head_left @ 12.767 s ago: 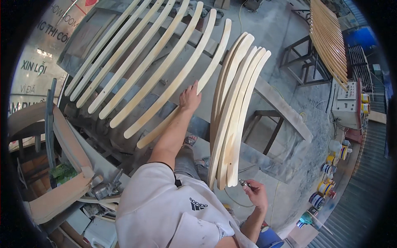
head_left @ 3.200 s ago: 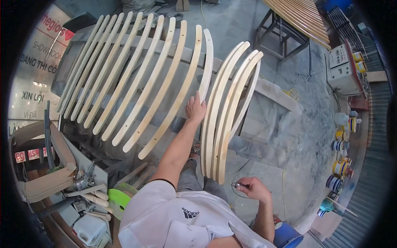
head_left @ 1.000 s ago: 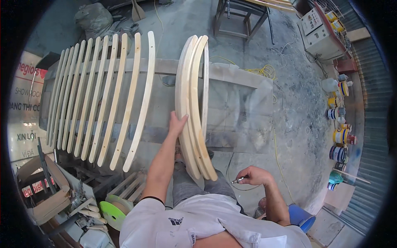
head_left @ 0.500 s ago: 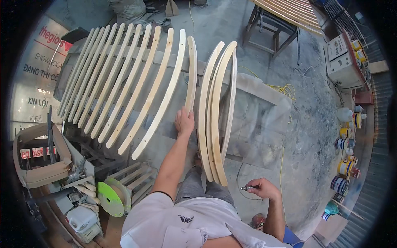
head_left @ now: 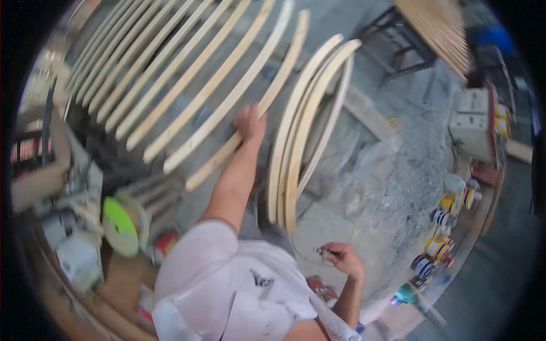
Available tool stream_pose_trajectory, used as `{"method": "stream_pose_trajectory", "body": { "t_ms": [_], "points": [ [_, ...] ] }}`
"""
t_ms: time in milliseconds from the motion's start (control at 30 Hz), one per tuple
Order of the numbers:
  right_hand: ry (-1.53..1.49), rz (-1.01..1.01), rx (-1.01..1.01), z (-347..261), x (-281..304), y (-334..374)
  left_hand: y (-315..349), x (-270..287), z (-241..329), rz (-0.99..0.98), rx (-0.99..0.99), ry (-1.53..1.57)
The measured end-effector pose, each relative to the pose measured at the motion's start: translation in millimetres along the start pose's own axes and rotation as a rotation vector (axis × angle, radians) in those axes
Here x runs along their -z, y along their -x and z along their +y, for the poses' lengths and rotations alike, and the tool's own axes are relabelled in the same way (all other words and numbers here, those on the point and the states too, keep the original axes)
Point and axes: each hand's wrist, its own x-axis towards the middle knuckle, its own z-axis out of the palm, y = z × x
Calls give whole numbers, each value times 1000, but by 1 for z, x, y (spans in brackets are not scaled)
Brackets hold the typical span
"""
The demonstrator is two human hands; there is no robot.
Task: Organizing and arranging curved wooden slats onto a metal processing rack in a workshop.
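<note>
My left hand point(head_left: 250, 122) is wrapped around the middle of a curved pale wooden slat point(head_left: 219, 162). This slat lies at the right end of a row of similar curved slats point(head_left: 239, 94), roughly in line with them. Just right of it, several more curved slats point(head_left: 311, 122) lie bunched close together. My right hand point(head_left: 344, 258) is lower right, apart from the wood, with its fingers closed on a small metal tool point(head_left: 322, 251). A thin dark line curves near the tool; blur hides whether they join.
A dark stand point(head_left: 395, 42) carrying a slatted wooden panel point(head_left: 435, 31) stands at the far right. Paint buckets point(head_left: 438, 248) and a control box point(head_left: 473, 122) line the right side. A green-rimmed spool point(head_left: 120, 227) and a white jug point(head_left: 78, 258) are at lower left.
The slat in my left hand has turned from edge-on to lie slanting alongside the row. My left hand now grips its middle. The whole view has shifted and tilted; my right hand keeps the tool.
</note>
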Motion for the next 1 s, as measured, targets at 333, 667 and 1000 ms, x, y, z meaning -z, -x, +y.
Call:
{"method": "stream_pose_trajectory", "body": {
  "t_ms": [333, 667, 1000],
  "points": [
    [-65, 4, -48, -24, -10, -4, 4, 24, 2, -29, -41, 29],
    [402, 454, 89, -109, 33, -83, 1, 23, -1, -48, -36, -9],
    [887, 756, 286, -323, 175, -312, 49, 21, 24, -50, -231, 210]
  ]
}}
